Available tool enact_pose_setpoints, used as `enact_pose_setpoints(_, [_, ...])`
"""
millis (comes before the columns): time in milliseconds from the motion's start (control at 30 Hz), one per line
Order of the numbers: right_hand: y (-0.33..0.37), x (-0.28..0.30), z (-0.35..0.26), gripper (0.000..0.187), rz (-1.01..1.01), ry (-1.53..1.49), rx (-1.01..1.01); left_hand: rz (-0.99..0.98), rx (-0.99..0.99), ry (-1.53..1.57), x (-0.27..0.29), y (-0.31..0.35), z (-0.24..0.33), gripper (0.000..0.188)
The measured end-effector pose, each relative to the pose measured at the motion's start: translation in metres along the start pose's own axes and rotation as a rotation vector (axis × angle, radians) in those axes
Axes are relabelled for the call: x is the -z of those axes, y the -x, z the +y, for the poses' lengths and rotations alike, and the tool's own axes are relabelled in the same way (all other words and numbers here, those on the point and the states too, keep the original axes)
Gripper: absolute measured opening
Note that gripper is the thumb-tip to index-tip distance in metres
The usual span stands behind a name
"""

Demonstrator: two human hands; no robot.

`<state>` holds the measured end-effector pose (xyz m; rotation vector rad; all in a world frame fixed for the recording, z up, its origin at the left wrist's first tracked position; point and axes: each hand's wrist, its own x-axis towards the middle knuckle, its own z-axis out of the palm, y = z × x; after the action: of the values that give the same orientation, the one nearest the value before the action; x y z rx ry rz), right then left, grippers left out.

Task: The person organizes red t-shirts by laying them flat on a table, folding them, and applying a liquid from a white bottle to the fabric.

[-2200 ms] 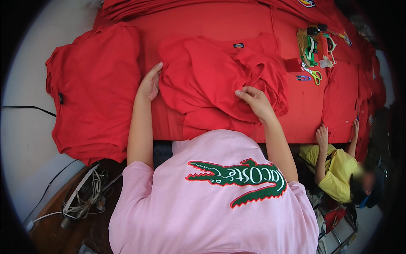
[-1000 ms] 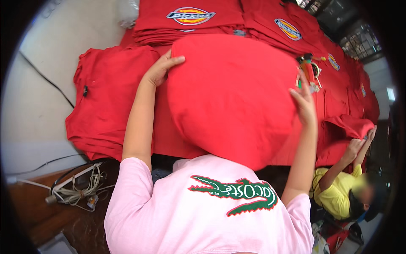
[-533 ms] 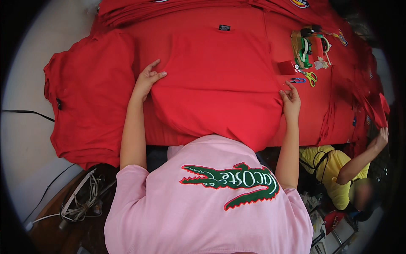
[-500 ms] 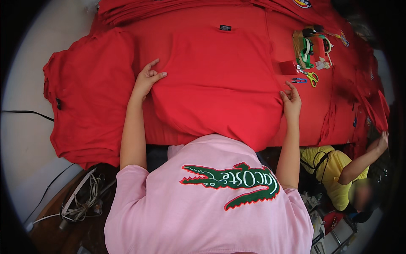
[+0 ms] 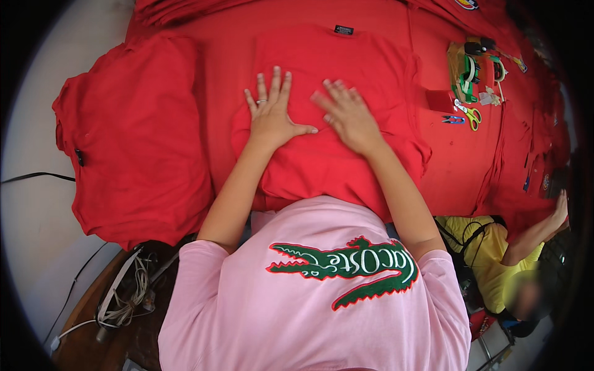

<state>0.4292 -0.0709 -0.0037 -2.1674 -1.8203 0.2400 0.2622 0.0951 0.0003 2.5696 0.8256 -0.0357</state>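
A red T-shirt with a small black label at its far edge lies on the red-covered table, its near end reaching down to my body. My left hand rests flat on it, fingers spread, a ring on one finger. To the right, my right hand is over the same shirt with its fingers stretched out, slightly blurred by motion. Neither hand grips the cloth. Wrinkles run across the shirt around and below both hands.
A stack of red shirts fills the table's left end. At the right lie yellow-green scissors, blue thread snips and a tape dispenser. A co-worker in yellow is at the lower right. Bundled cables lie at the lower left.
Both hands have let go of the shirt's side edges and moved inward onto its middle, opening out. The co-worker's raised red cloth has dropped lower.
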Motion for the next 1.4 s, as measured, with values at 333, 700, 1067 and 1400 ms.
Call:
enact_pose_setpoints(333, [-0.007, 0.002, 0.07, 0.059, 0.236, 0.235, -0.318, -0.068, 0.04, -0.005, 0.007, 0.009, -0.015, 0.164])
enact_pose_setpoints(700, [0.119, 0.029, -0.027, 0.052, -0.12, -0.142, -0.008, -0.062, 0.011, -0.011, 0.006, 0.01, -0.019, 0.163])
enact_pose_setpoints(1067, [0.235, 0.045, 0.002, 0.026, 0.553, -0.207, -0.679, 0.151, 0.057, 0.092, 0.009, 0.068, -0.05, 0.124])
enact_pose_setpoints(1400, [0.231, 0.032, 0.028, 0.015, 0.39, -0.868, -1.051, -0.033, 0.627, 1.084, 0.017, 0.141, -0.089, 0.031])
